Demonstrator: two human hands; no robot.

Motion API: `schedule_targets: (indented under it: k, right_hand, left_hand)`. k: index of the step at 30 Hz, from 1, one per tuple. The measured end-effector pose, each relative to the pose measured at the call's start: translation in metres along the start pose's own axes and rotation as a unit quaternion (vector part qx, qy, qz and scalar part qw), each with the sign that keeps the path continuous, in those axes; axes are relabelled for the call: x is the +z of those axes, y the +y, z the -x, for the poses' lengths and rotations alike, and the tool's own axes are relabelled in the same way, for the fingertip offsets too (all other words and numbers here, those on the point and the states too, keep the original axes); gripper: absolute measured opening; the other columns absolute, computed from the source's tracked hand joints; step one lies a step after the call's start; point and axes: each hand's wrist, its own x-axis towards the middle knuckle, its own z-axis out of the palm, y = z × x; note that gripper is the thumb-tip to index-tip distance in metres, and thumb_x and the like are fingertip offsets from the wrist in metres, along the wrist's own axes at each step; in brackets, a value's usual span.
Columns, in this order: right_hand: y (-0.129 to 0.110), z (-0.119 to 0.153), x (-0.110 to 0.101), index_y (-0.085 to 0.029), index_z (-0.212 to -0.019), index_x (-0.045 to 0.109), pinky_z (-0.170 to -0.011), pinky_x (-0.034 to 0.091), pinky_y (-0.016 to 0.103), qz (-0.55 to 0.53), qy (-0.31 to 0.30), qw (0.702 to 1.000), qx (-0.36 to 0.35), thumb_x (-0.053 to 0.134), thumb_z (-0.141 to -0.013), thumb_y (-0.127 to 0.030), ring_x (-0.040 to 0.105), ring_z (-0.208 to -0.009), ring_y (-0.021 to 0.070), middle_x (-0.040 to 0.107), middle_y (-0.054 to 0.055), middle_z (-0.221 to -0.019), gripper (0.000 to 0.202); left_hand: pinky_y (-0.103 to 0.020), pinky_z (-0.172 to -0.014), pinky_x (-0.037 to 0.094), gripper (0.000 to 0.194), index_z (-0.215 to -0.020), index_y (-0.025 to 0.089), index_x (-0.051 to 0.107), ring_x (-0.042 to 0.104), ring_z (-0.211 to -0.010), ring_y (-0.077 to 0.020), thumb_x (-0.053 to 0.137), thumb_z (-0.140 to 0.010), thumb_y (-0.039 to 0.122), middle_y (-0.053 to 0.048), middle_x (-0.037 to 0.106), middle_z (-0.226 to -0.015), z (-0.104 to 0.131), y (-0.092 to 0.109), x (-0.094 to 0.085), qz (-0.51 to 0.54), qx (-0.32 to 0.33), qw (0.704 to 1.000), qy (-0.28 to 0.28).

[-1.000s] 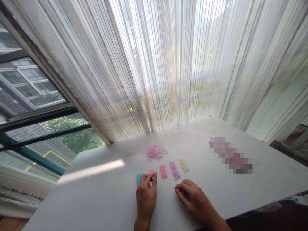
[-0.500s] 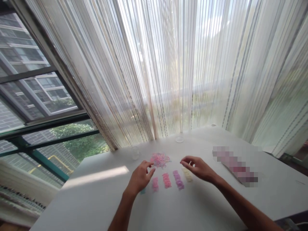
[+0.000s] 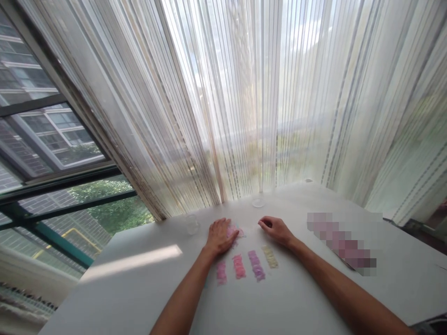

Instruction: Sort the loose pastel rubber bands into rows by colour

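My left hand point(image 3: 220, 237) lies spread over a loose pile of thin pastel pieces point(image 3: 239, 232), mostly pink, too small to name for certain. Its fingers are stretched out, palm down, covering the pile's left part. To the right of the pile, my right hand point(image 3: 277, 229) has its fingers curled in against the thumb; whatever is in them, if anything, does not show. Closer to me are neat rows of similar pieces: a pink row point(image 3: 221, 272), a coral-pink row point(image 3: 239, 266), a purple row point(image 3: 256, 265) and a pale yellow row point(image 3: 270, 257).
Two clear round items, a small container point(image 3: 192, 224) and a flat dish or lid point(image 3: 258, 203), stand near the far edge of the white table point(image 3: 296, 298). A long pixelated object point(image 3: 342, 242) lies at the right. Sheer curtains point(image 3: 244, 116) hang just behind the table.
My left hand has moved forward and flattened onto the pile. My right hand has shifted slightly away from me, uncovering more of the yellow row, and its fingers are curled more tightly.
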Motion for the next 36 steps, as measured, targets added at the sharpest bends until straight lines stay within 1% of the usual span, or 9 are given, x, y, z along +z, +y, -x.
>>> schedule_targets:
  k: [5, 9, 13, 17, 20, 24, 27, 31, 36]
  right_hand:
    - [0.001, -0.001, -0.001, -0.018, -0.080, 0.073, -0.069, 0.048, 0.032, 0.002, 0.003, 1.000, -0.003, 0.051, -0.085, -0.047, 0.061, -0.067, 0.0195, 0.070, 0.004, -0.072, 0.037]
    - [0.000, 0.000, -0.001, -0.018, -0.080, 0.072, -0.069, 0.048, 0.033, 0.002, 0.001, 1.000, -0.008, 0.050, -0.085, -0.050, 0.061, -0.067, 0.0200, 0.070, 0.004, -0.071, 0.039]
    - [0.000, 0.000, -0.002, -0.018, -0.079, 0.072, -0.068, 0.049, 0.033, 0.004, -0.002, 1.000, -0.012, 0.049, -0.086, -0.051, 0.061, -0.067, 0.0206, 0.070, 0.005, -0.071, 0.041]
    - [0.001, 0.000, -0.002, -0.018, -0.080, 0.073, -0.068, 0.049, 0.033, 0.007, -0.001, 1.000, -0.011, 0.050, -0.086, -0.052, 0.061, -0.066, 0.0206, 0.070, 0.004, -0.070, 0.041]
    - [0.002, 0.000, -0.002, -0.019, -0.080, 0.073, -0.068, 0.049, 0.033, 0.008, -0.002, 1.000, -0.010, 0.050, -0.086, -0.052, 0.062, -0.066, 0.0207, 0.070, 0.004, -0.070, 0.041]
    - [0.003, 0.000, -0.001, -0.019, -0.080, 0.073, -0.069, 0.049, 0.033, 0.009, -0.002, 1.000, -0.008, 0.050, -0.086, -0.052, 0.063, -0.067, 0.0210, 0.071, 0.005, -0.072, 0.042]
    - [0.003, 0.000, -0.001, -0.018, -0.080, 0.073, -0.069, 0.049, 0.033, 0.009, -0.001, 1.000, -0.007, 0.050, -0.086, -0.052, 0.063, -0.068, 0.0215, 0.072, 0.005, -0.073, 0.041]
    - [0.002, 0.001, -0.002, -0.018, -0.080, 0.072, -0.069, 0.048, 0.033, 0.009, -0.003, 1.000, -0.007, 0.049, -0.086, -0.052, 0.063, -0.069, 0.0216, 0.072, 0.005, -0.073, 0.041]
    - [0.000, 0.001, -0.003, -0.018, -0.079, 0.071, -0.069, 0.048, 0.034, 0.015, -0.007, 1.000, -0.010, 0.049, -0.086, -0.054, 0.061, -0.067, 0.0213, 0.071, 0.005, -0.072, 0.042]
  left_hand:
    - [-0.050, -0.120, 0.027, 0.063, -0.148, 0.018, 0.046, 0.041, -0.143, -0.0301, 0.039, -0.100, 0.057, -0.015, 0.048, -0.155, 0.002, 0.002, 0.004, -0.001, 0.041, 0.999, 0.018]
    - [-0.048, -0.120, 0.028, 0.059, -0.146, 0.021, 0.050, 0.043, -0.142, -0.0290, 0.045, -0.098, 0.056, -0.012, 0.050, -0.153, 0.003, 0.003, 0.003, -0.002, 0.076, 0.997, 0.019]
    - [-0.047, -0.118, 0.032, 0.049, -0.141, 0.023, 0.054, 0.047, -0.138, -0.0269, 0.043, -0.101, 0.049, -0.011, 0.054, -0.149, 0.003, 0.005, 0.002, -0.003, 0.098, 0.995, 0.029]
    - [-0.044, -0.113, 0.038, 0.045, -0.137, 0.024, 0.058, 0.051, -0.131, -0.0262, 0.045, -0.101, 0.047, -0.010, 0.060, -0.142, 0.001, 0.006, -0.006, -0.008, 0.115, 0.993, 0.035]
    - [-0.046, -0.108, 0.042, 0.047, -0.139, 0.025, 0.057, 0.051, -0.129, -0.0298, 0.048, -0.099, 0.050, -0.011, 0.059, -0.140, -0.003, 0.005, -0.019, -0.023, 0.118, 0.992, 0.033]
    - [-0.047, -0.100, 0.045, 0.049, -0.137, 0.026, 0.058, 0.055, -0.120, -0.0332, 0.051, -0.096, 0.053, -0.013, 0.063, -0.129, -0.009, 0.001, -0.036, -0.055, 0.118, 0.991, 0.015]
    - [-0.044, -0.092, 0.050, 0.047, -0.131, 0.025, 0.062, 0.061, -0.112, -0.0329, 0.050, -0.096, 0.054, -0.015, 0.065, -0.119, -0.011, 0.000, -0.041, -0.079, 0.117, 0.990, -0.008]
    - [-0.043, -0.083, 0.052, 0.038, -0.122, 0.023, 0.066, 0.065, -0.103, -0.0328, 0.051, -0.097, 0.048, -0.015, 0.065, -0.114, -0.010, 0.003, -0.039, -0.108, 0.119, 0.986, -0.040]
    - [-0.039, -0.078, 0.054, 0.029, -0.112, 0.021, 0.068, 0.068, -0.094, -0.0289, 0.049, -0.100, 0.039, -0.013, 0.067, -0.107, -0.010, 0.008, -0.033, -0.119, 0.125, 0.983, -0.064]
